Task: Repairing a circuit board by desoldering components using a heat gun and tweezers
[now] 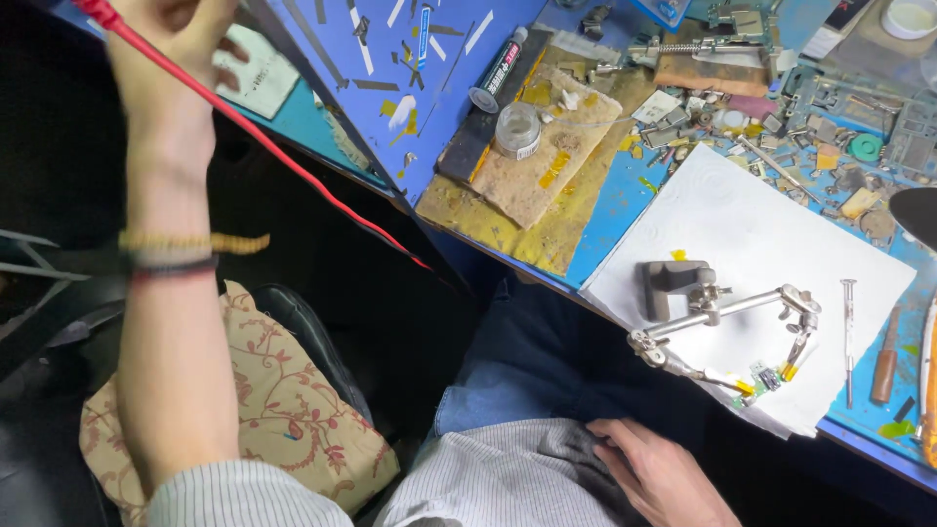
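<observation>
Head view: left hand (pixel 171 44) raised high, fingers clenched around red lead (pixel 293 161) trailing down past blue bench (pixel 615 210). Right hand (pixel 664 473) loose on lap, holding nothing. Helping-hands stand (pixel 722 312) on white sheet (pixel 781 224), small part clipped, untouched; probing seemingly not yet begun.

Counts: 1 red insulated wire (pixel 293 161); 1 metal helping-hands clamp stand (pixel 717 307) with 2 clip arms; 1 white paper sheet (pixel 761 229); 1 small clear glass jar (pixel 517 130); 1 black-and-white tube (pixel 498 73); 1 slim metal screwdriver (pixel 848 337); 1 floral beige cushion (pixel 283 410); 2 hands: left hand (pixel 166 59), right hand (pixel 659 473).
</observation>
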